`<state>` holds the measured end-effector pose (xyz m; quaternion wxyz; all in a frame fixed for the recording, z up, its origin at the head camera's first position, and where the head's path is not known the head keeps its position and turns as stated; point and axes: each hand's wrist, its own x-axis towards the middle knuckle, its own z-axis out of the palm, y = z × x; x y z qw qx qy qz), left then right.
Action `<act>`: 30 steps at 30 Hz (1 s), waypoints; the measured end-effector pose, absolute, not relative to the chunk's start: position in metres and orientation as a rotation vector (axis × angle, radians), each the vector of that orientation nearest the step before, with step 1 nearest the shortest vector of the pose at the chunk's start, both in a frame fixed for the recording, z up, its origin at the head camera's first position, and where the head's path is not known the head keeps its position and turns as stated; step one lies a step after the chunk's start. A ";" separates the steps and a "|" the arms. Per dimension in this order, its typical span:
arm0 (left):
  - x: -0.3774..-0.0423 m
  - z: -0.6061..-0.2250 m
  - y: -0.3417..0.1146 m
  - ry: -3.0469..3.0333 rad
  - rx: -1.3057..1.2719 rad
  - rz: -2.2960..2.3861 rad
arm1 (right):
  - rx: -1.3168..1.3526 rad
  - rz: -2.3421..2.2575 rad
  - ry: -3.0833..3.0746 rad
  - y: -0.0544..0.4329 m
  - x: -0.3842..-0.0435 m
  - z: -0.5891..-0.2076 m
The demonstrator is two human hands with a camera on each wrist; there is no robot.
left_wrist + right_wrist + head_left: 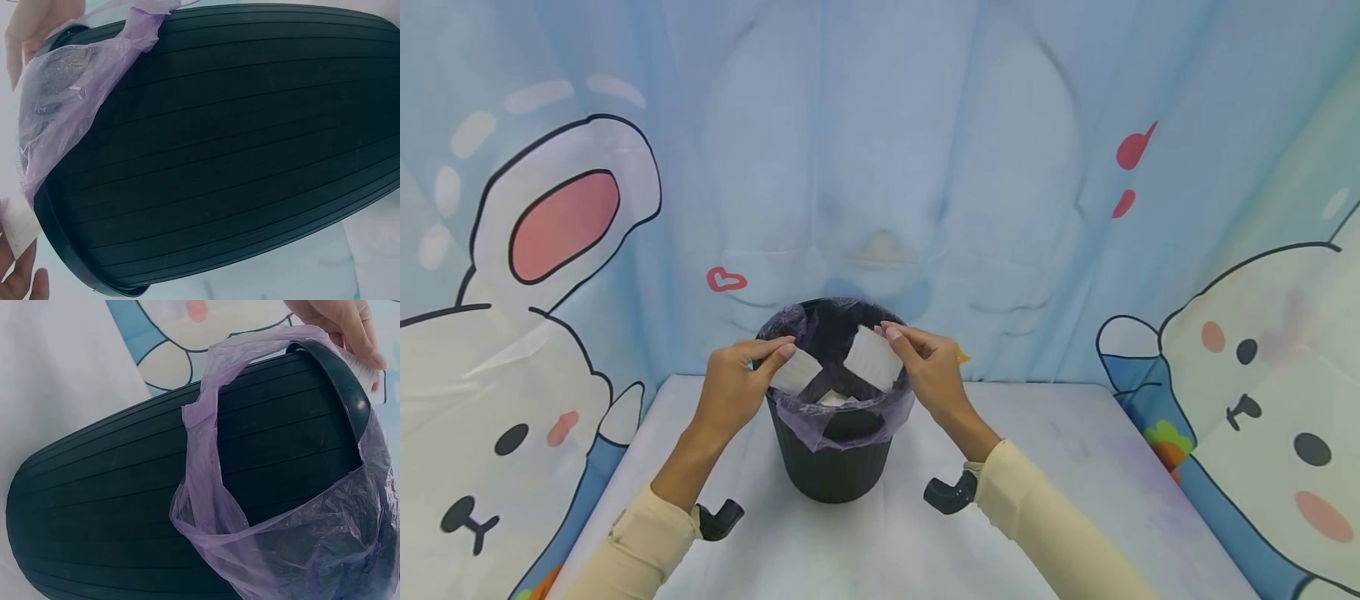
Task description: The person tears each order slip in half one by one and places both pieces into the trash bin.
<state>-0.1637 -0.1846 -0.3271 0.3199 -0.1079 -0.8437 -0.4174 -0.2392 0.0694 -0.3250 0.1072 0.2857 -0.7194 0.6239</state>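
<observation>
My left hand point(735, 379) pinches a small white slip of paper point(797, 372) between thumb and fingertips over the left part of a black bin's mouth. On the other side, my right hand point(931, 367) pinches a second white paper piece point(874, 360) by its upper right corner. The black bin point(835, 475) stands upright, lined with a thin purple plastic bag point(897, 417) folded over its rim. Another bit of white paper point(833, 398) shows inside the bin. In the left wrist view, faint marks appear on the paper slip point(20, 225) at the lower left.
Beneath the bin lies a white cloth-covered table point(1037, 483). A light blue curtain point(880, 150) with cartoon animals hangs behind and at both sides. Dark curved devices sit at the left wrist point(721, 520) and the right wrist point(951, 493).
</observation>
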 end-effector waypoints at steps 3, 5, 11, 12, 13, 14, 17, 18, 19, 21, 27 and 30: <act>-0.163 -0.328 -0.185 -2.264 -0.261 -1.099 | 0.872 1.855 -2.126 0.071 -0.238 -0.325; -0.162 -0.328 -0.185 -2.294 -0.248 -1.095 | 0.877 1.859 -2.128 0.073 -0.237 -0.325; -0.154 -0.326 -0.187 -2.354 -0.242 -1.061 | 0.923 1.870 -2.072 0.084 -0.233 -0.322; -0.152 -0.326 -0.188 -2.362 -0.244 -1.049 | 0.926 1.872 -2.061 0.087 -0.232 -0.321; -0.150 -0.325 -0.189 -2.368 -0.248 -1.039 | 0.924 1.875 -2.050 0.090 -0.231 -0.321; -0.148 -0.325 -0.190 -2.372 -0.250 -1.034 | 0.923 1.875 -2.043 0.093 -0.229 -0.321; -0.141 -0.326 -0.193 -2.385 -0.257 -1.012 | 0.919 1.867 -2.038 0.104 -0.224 -0.324; -0.138 -0.326 -0.194 -2.388 -0.263 -1.004 | 0.909 1.856 -2.048 0.108 -0.221 -0.325; -0.136 -0.327 -0.195 -2.390 -0.271 -0.998 | 0.897 1.843 -2.063 0.111 -0.219 -0.327; -0.130 -0.329 -0.198 -2.394 -0.288 -0.970 | 0.869 1.808 -2.100 0.119 -0.215 -0.332; -0.117 -0.335 -0.204 -2.415 -0.290 -0.899 | 0.822 1.689 -2.193 0.135 -0.208 -0.349; -0.111 -0.339 -0.207 -2.442 -0.261 -0.870 | 0.847 1.625 -2.221 0.141 -0.206 -0.358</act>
